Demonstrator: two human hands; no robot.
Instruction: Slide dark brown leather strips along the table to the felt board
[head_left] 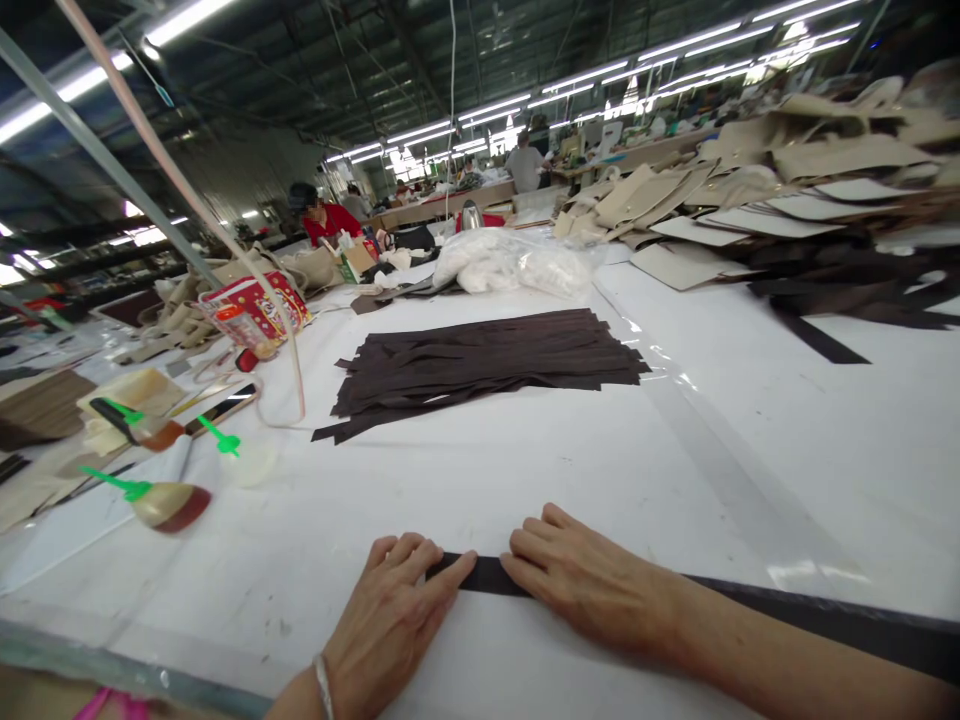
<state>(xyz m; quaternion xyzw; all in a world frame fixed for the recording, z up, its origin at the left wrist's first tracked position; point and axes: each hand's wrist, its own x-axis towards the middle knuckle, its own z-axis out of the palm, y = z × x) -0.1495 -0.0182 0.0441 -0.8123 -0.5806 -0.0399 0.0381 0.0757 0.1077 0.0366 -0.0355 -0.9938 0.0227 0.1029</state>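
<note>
White-topped flat bench (435, 480): partly curled left hand (397, 605) and right hand (574, 570) press a long, dark, flat strip (487, 575) upon it, firm grip indeterminable; apparently aligning, next requiring even tension.

hands (394, 605) (581, 578): 2 | strip under hands (489, 576): 1 | green-nozzled bottles (174, 507) (251, 460) (159, 433): 3 | bracelet (323, 686): 1

Long white tube lights (187, 20) glow from ten to one o'clock; the glossy, flat white tabletop (465, 470) is bright, glinting at three; the dark corrugated roof (517, 50) is dim, the edges stretched and blurred.
</note>
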